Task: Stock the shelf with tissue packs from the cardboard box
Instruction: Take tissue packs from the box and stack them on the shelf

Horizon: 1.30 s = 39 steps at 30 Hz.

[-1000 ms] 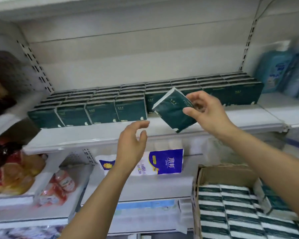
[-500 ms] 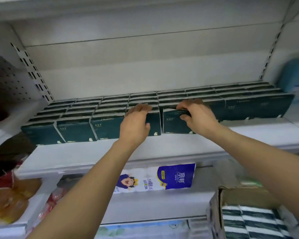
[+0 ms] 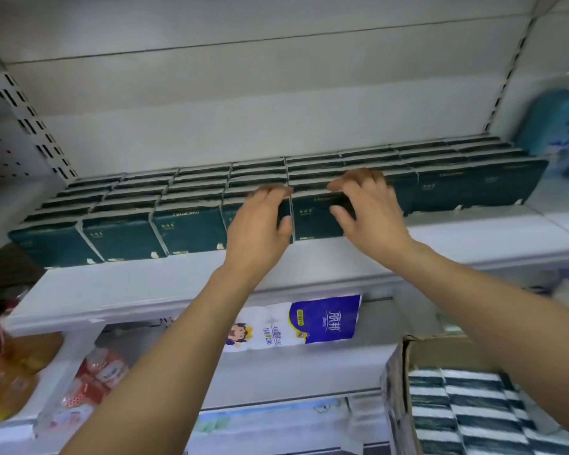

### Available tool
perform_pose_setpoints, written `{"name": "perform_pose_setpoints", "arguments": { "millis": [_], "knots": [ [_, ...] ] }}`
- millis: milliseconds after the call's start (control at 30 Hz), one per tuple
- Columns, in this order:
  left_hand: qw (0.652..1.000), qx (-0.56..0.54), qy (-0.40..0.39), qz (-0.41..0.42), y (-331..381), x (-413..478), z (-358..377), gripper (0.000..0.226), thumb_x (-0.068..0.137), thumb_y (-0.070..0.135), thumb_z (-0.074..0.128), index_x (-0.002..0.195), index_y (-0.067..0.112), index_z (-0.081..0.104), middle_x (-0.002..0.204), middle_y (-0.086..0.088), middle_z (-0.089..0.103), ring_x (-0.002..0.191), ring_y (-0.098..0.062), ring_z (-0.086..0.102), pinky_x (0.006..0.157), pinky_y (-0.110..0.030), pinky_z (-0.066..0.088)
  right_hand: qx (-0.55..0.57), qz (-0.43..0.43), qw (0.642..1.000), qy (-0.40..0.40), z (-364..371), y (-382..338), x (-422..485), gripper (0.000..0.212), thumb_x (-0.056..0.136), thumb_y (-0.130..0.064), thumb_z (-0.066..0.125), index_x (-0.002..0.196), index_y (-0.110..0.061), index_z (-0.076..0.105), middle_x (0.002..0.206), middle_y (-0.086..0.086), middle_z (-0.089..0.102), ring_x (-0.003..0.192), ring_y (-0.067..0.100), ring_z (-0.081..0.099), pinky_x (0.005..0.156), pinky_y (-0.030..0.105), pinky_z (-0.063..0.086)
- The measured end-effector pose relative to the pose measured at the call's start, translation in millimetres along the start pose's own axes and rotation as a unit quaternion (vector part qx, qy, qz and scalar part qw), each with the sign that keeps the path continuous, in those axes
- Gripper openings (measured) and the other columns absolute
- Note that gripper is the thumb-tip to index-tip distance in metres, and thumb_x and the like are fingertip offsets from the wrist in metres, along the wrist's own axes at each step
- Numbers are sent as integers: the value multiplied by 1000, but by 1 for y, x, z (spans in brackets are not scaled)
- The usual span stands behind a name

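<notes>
Tissue pack [image 3: 312, 218] stood upright at the front of the shelf [image 3: 145, 284], broad face outward, long axis along the row; right hand [image 3: 365, 208] gripped its top, left hand [image 3: 260, 224] gripped the neighbouring pack [image 3: 232, 208]

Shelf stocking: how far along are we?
Done: dark green tissue packs fill the shelf in rows, side to side. In hand: the right hand grips the front pack, upright in the front row; the left hand holds the neighbouring pack. Left: the cardboard box holds many boxed packs.
</notes>
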<state>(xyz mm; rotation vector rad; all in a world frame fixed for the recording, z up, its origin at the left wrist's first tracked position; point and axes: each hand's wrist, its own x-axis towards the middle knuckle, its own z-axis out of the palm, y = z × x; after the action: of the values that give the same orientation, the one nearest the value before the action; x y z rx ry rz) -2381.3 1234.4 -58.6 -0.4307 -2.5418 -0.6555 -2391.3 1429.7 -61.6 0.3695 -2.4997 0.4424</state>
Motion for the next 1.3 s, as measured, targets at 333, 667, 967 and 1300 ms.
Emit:
{"name": "perform_pose_setpoints", "arguments": {
  "millis": [333, 667, 967, 1300],
  "knots": [
    [961, -269, -33, -60, 125, -114, 70, 31, 92, 10, 56, 118, 26, 61, 109, 17, 63, 87, 2, 59, 76, -17, 49, 139, -21, 990, 18, -51, 74, -148, 15, 92, -16, 54, 104, -16, 64, 99, -1, 59, 94, 17, 54, 77, 38, 46],
    [953, -129, -202, -185, 157, -225, 180, 40, 86, 18, 62, 126, 14, 58, 134, -14, 50, 127, -29, 43, 105, -33, 35, 97, 128, 972, -170, -80, 189, -312, 20, 91, -14, 60, 110, -20, 63, 104, -8, 55, 97, 12, 53, 82, 31, 47],
    [931, -72, -256, -250, 184, -275, 206, 71, 94, 23, 52, 153, 26, 13, 161, 8, 7, 121, -29, 52, 82, -34, 43, -46, 241, 917, -314, -90, 278, -379, 48, 92, -14, 57, 138, -15, 43, 137, 9, 41, 128, 27, 33, 101, 41, 41],
    [926, -43, -261, -270, 192, -276, 208, 71, 94, 26, 55, 153, 24, 16, 161, 11, 4, 128, -24, 46, 93, -36, 43, -223, 131, 896, -362, -78, 292, -383, 49, 86, -29, 62, 131, -21, 46, 127, 2, 47, 120, 23, 39, 95, 35, 37]
  ]
}}
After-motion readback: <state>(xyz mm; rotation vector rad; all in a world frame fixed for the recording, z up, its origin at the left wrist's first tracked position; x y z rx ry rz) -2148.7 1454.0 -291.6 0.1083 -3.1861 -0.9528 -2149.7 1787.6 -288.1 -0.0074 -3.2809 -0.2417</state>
